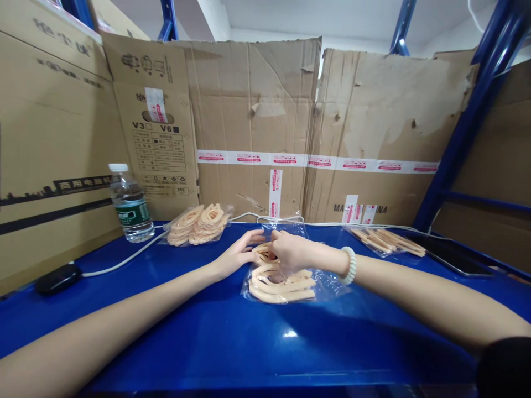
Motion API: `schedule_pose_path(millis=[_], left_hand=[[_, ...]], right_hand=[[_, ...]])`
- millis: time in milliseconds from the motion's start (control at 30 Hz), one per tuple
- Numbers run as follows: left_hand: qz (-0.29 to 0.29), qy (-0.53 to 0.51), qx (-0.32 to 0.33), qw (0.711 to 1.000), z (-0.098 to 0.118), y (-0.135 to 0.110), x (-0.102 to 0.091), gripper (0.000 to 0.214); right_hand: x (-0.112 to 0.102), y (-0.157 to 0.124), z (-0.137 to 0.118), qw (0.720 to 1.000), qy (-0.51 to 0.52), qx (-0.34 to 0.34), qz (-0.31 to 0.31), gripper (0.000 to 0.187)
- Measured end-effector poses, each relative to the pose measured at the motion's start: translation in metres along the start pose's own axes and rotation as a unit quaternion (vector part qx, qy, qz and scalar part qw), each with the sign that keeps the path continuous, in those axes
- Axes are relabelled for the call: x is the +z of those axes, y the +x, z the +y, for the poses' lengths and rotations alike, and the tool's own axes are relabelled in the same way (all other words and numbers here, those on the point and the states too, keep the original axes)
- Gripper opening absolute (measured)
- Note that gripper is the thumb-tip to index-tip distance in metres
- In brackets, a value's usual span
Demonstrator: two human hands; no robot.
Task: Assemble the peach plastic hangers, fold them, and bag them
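On the blue table, a clear plastic bag (329, 281) holds pale wood-coloured curved strips (282, 292). At the far end of these strips lies an oval ring-shaped piece (261, 251) of the same colour. My left hand (237, 256) is at the left side of that oval piece, fingers stretched and thumb apart; whether the fingertips touch it I cannot tell. Over the piece, my right hand (292, 251) bends down with its fingers curled together at the oval's middle. What those fingertips pinch is hidden. A beaded bracelet (349, 265) circles the right wrist.
Bagged oval pieces (199, 224) lie at back left beside a water bottle (131, 207). Bagged straight strips (385, 242) and a dark phone (450, 254) are at right. A black device (58, 279) with a white cable (122, 264) sits left. Cardboard (253, 105) walls the back.
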State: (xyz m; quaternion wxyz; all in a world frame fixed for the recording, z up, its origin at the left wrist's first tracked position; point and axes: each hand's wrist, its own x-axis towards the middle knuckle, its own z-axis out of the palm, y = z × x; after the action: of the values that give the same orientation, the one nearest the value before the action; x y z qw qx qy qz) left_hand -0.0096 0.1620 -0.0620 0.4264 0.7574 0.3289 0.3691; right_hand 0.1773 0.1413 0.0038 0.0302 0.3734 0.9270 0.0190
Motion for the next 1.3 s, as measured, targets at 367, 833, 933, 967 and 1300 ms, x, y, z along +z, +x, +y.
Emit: schedule_pose_path(millis=[367,833,933,967,1300], left_hand=[[-0.019,0.080,0.057,0.995,0.002,-0.004,0.006,0.067],[0.094,0.368,-0.114,0.918,0.008,-0.003,0.013,0.028],[0.063,0.359,-0.121,0.923,0.015,-0.002,0.019,0.021],[0.057,0.356,-0.123,0.925,0.017,-0.002,0.019,0.018],[0.061,0.321,-0.144,0.934,0.030,-0.004,0.006,0.014]], right_hand=[[-0.004,-0.001,-0.003,0.996,-0.035,0.062,-0.051,0.041],[0.009,-0.004,0.010,0.994,-0.074,0.076,-0.012,0.037],[0.009,-0.003,0.008,0.994,-0.081,0.075,-0.019,0.037],[0.008,-0.003,0.008,0.993,-0.083,0.076,-0.021,0.036],[0.021,-0.007,0.038,0.992,-0.072,0.089,0.058,0.036]])
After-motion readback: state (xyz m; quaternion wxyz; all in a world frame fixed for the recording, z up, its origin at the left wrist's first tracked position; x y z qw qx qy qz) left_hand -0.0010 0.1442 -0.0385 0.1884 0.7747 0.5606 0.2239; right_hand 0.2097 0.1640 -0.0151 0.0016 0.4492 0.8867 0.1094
